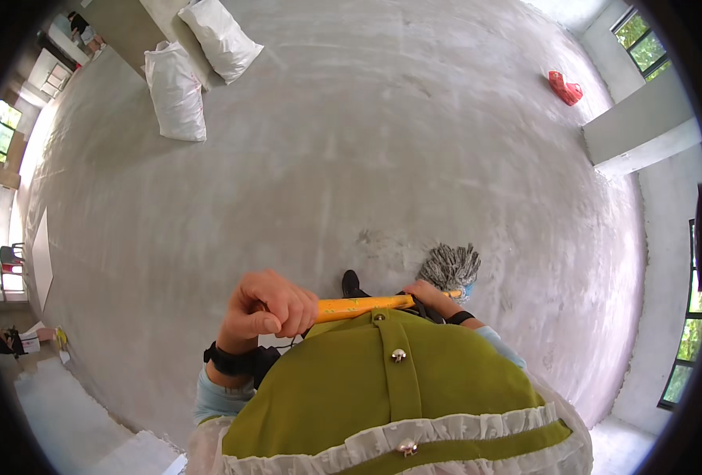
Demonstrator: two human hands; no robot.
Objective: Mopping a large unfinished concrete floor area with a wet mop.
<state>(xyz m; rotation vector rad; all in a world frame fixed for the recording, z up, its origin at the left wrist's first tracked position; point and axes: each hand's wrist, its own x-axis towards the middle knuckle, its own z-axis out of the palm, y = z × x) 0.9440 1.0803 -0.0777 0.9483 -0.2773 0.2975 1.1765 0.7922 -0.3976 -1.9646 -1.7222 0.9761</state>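
Note:
A yellow mop handle point(360, 307) slants across the front of my green apron. My left hand point(277, 306) is wrapped around its upper end, the fingers curled over the top. Lower on the same handle, my right hand point(429, 297) grips it, partly hidden behind the apron. The mop's grey string head point(451, 265) rests on the concrete floor point(303, 196) to my right, with a bit of blue at its socket. A dark, scuffed-looking patch point(380, 240) marks the floor left of the strands. One black shoe point(352, 284) shows beyond the handle.
Two stuffed white sacks point(176, 95) point(223, 41) lean by a pillar at the far left. A red bag point(564, 89) lies near the right-hand pillar point(642, 133). Chairs point(11, 261) and a white board point(43, 261) are along the left. Another person point(84, 29) is far back.

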